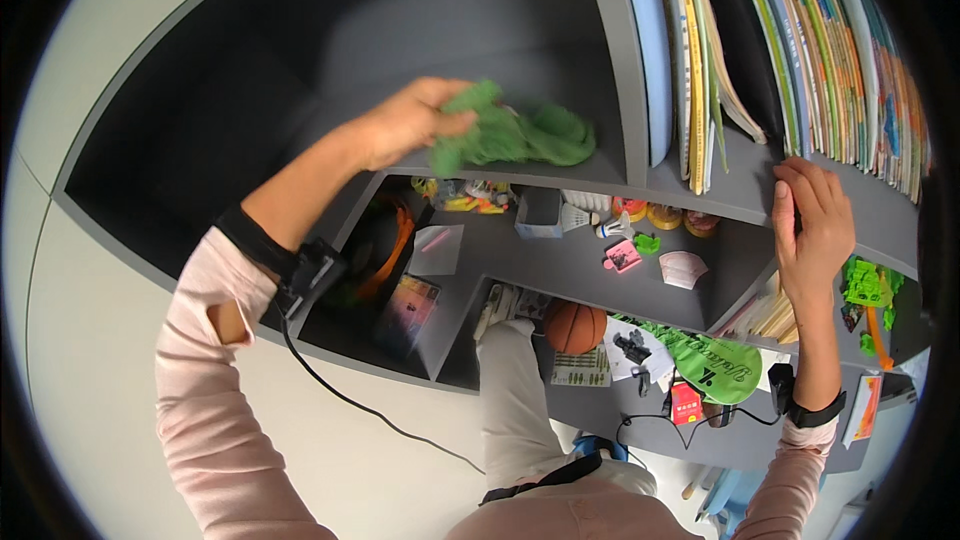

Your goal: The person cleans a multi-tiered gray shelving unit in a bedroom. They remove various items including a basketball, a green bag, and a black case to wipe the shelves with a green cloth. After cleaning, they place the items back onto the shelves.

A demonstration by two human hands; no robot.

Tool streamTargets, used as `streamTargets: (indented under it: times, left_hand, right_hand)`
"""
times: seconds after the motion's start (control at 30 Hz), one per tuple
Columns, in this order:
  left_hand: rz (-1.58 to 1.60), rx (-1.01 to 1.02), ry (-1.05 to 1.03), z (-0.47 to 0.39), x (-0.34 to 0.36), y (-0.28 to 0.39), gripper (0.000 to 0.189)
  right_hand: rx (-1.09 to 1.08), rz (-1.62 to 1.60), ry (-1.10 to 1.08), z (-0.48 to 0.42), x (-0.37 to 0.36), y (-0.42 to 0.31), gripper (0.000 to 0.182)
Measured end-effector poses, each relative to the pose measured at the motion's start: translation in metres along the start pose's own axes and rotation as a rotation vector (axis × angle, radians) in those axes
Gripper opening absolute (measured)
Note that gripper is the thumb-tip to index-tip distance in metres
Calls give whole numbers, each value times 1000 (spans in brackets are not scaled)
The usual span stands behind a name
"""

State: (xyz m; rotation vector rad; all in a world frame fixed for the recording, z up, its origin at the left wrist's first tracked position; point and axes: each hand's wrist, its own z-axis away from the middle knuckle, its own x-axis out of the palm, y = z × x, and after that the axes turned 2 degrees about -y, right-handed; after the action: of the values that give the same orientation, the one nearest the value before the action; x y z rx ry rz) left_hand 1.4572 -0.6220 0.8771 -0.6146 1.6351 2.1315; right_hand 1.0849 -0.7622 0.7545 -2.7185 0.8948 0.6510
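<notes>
My left hand grips a bunched green cloth, blurred by motion, over the front of a dark grey shelf compartment. The cloth trails off to the right, close to the upright divider. My right hand rests at the front edge of the neighbouring shelf, just below a row of upright books. Its fingers are bent, and nothing shows in them. Black straps with small devices sit around both forearms.
Below are shuttlecocks, a small open box, a pink item and a basketball. A green racket-shaped bag lies lower right. Cables hang from the left wrist device. My leg reaches up to the lower shelf.
</notes>
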Motion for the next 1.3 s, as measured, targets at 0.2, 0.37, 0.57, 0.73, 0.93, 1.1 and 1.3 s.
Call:
streamTargets:
  times: [0.2,0.37,0.57,0.73,0.93,1.1,1.3]
  left_hand:
    - [-230,-262,759,23,-113,21,41]
    - [-280,-239,1086,-14,-212,-5,53]
    - [-523,-523,1336,-81,-311,-57,62]
    - [-285,-368,1425,-144,-331,-92,66]
    - [-146,-378,1397,-201,-301,-106,51]
    - [-152,-613,1267,-247,-216,-89,49]
    - [260,29,816,-221,-160,-46,26]
  right_hand:
    - [0,-24,-51,0,-7,6,15]
    - [-3,26,-80,-2,-5,7,20]
    - [-21,85,-154,-2,-2,11,31]
    - [17,67,-147,-4,1,7,33]
    - [18,58,-140,-7,7,6,33]
    - [14,40,-155,-3,8,11,33]
    - [-20,3,-160,-4,4,9,28]
